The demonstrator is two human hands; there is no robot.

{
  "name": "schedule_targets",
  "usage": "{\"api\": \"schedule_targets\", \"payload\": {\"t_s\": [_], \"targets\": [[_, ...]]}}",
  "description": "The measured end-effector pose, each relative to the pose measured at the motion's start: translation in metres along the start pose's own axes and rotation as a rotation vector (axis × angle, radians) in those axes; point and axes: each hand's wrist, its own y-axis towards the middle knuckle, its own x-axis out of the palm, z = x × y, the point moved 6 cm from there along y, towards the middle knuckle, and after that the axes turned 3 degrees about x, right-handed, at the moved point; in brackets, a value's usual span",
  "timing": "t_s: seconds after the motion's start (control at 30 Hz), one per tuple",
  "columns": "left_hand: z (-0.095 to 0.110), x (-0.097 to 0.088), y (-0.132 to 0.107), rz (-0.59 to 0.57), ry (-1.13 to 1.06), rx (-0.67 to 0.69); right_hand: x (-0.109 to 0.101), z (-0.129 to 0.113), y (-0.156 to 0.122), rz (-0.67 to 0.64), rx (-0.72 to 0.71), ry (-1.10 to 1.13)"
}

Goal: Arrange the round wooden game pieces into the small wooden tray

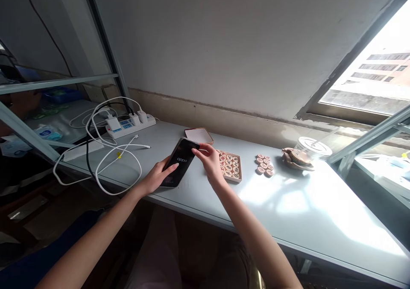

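A black smartphone (pixel 180 165) with a lit "oppo" logo on its screen is tilted above the front part of the desk. My left hand (pixel 156 177) is closed around its lower left side, thumb lying across the glass. At the upper right corner, my right hand (pixel 209 161) pinches the phone between thumb and fingers. Just right of that hand, a shallow box (pixel 236 179) holds rows of round wooden xiangqi pieces (pixel 228 162), partly hidden behind it. Behind the phone lies a box lid (pixel 199 135) with its inside facing up.
Loose xiangqi pieces (pixel 264 165) lie right of the box. Farther right, a plastic cup with a lid (pixel 312 146) stands by a brown carved dish (pixel 296 161). White cables (pixel 105 188) loop from a power strip (pixel 128 126) on the left. Metal frame posts rise at both ends.
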Motion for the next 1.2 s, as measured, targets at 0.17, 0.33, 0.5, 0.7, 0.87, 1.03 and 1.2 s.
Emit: {"api": "schedule_targets", "payload": {"t_s": [0.17,0.33,0.5,0.7,0.87,1.03,1.2], "targets": [[0.010,0.004,-0.001,0.020,0.110,0.031,-0.003,0.004,-0.002,0.111,0.002,0.051],[0.014,0.003,-0.001,0.019,0.215,0.053,-0.002,0.011,0.001,0.042,0.108,0.151],[0.015,0.006,-0.001,-0.019,0.245,0.066,0.001,0.012,-0.001,0.003,0.139,0.190],[0.015,0.006,0.001,0.059,0.313,0.116,-0.001,0.017,-0.004,0.204,0.096,0.273],[0.013,0.006,0.001,0.055,0.366,0.121,0.002,0.013,-0.002,0.161,0.063,0.289],[0.010,0.002,0.003,0.027,0.372,0.105,0.003,0.006,-0.001,0.036,0.071,0.220],[0.006,0.001,0.008,-0.045,0.364,0.082,0.004,-0.010,0.001,-0.054,0.025,0.128]]}}
